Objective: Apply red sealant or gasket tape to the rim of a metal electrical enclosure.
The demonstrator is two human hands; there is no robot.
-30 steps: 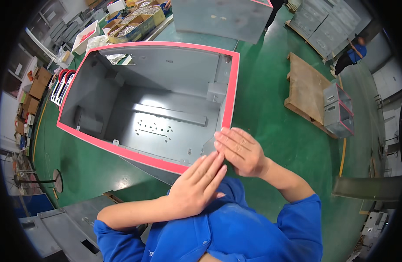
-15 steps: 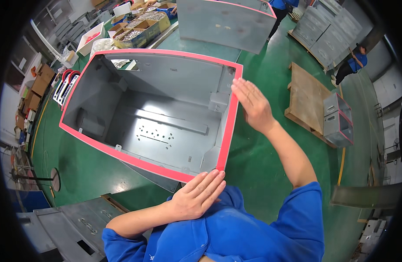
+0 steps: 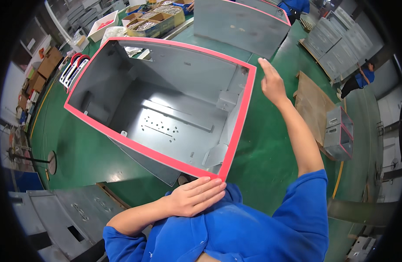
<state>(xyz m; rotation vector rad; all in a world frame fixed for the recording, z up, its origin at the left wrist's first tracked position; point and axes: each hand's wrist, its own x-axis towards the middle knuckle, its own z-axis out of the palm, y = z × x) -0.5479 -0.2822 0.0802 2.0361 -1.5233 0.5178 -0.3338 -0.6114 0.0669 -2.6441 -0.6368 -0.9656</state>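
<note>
In front of me stands a grey sheet-metal cabinet (image 3: 172, 65), its open side facing up. Red-pink tape (image 3: 159, 159) runs all along its rim. My left hand (image 3: 194, 196) lies flat over the near right corner, fingers stretched out and fingertips against the tape. Beyond the right edge, close to the far right corner, my right hand (image 3: 273, 84) is raised just clear of the rim. Its fingers are extended and hold nothing. Inside the cabinet, the floor panel shows several small holes and a long raised bar.
Another grey cabinet (image 3: 236, 28) with a pink rim stands beyond mine. At the far left are boxes of small parts (image 3: 155, 26). To the right, a wooden pallet (image 3: 312, 98) lies beside a small grey cabinet (image 3: 337, 135). A person in blue (image 3: 362, 77) stands farther off.
My right hand has come off the right rim and moved outward near the far corner. My left hand stays at the near corner. The whole view has shifted slightly.
</note>
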